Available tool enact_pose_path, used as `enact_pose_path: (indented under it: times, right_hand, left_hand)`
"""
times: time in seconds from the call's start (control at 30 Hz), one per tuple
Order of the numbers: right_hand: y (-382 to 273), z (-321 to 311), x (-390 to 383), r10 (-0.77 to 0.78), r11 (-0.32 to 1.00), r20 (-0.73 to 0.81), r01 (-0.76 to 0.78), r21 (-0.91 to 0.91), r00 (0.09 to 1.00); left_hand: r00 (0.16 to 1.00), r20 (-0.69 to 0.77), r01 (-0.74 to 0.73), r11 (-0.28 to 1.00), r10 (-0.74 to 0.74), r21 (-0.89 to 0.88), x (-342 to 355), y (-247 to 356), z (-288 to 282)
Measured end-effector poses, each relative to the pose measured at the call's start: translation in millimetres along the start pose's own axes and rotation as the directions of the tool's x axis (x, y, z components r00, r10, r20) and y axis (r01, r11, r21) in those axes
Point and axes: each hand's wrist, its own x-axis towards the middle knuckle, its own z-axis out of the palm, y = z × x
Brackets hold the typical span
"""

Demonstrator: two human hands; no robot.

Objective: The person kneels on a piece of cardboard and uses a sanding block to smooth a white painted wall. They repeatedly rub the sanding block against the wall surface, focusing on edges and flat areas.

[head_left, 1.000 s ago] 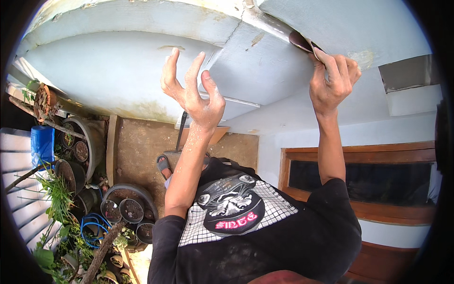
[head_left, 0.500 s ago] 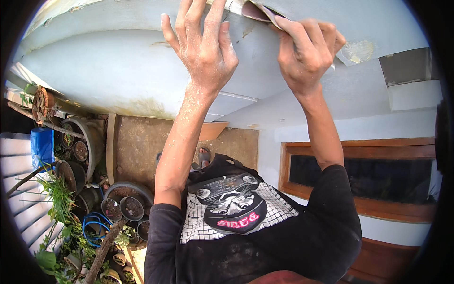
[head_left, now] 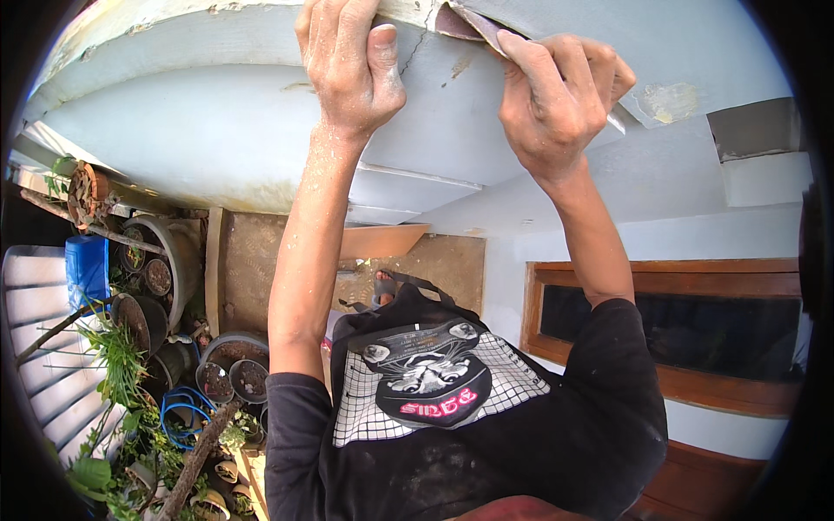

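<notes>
My right hand (head_left: 565,95) pinches a folded sheet of brown sandpaper (head_left: 456,22) against the pale blue overhead surface (head_left: 721,52), along a rough white groove beside a thin crack. My left hand (head_left: 352,78) reaches up to the chipped ledge (head_left: 234,26) left of the sandpaper, fingers bent over its edge; its fingertips leave the top of the view. Pale dust speckles my left forearm and fingers. A patch of flaking paint (head_left: 669,100) shows right of my right hand.
Potted plants (head_left: 139,321), a blue bucket (head_left: 87,269), a coiled blue hose (head_left: 182,417) and branches crowd the left. A tan board (head_left: 382,239) is by the dirty ground (head_left: 248,269). A wooden-framed window (head_left: 669,321) is on the right.
My right hand has moved left along the groove with the sandpaper. My left hand has risen to the ledge, its fingers going from spread to bent over the edge.
</notes>
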Motion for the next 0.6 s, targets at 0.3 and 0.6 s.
enact_pose_path:
  times: [0.3, 0.6]
  right_hand:
    - [41.9, -38.7, -44.9, 0.088, 0.993, -0.010, -0.088, -0.073, 0.996]
    - [33.6, -12.6, -33.8, -0.031, 0.995, -0.046, 0.026, -0.093, 0.998]
  left_hand:
    - [0.996, -0.086, -0.018, 0.999, 0.020, 0.027, 3.4, 0.6, -1.9]
    - [0.999, 0.046, 0.008, 0.999, -0.010, 0.035, 7.5, 5.8, -12.6]
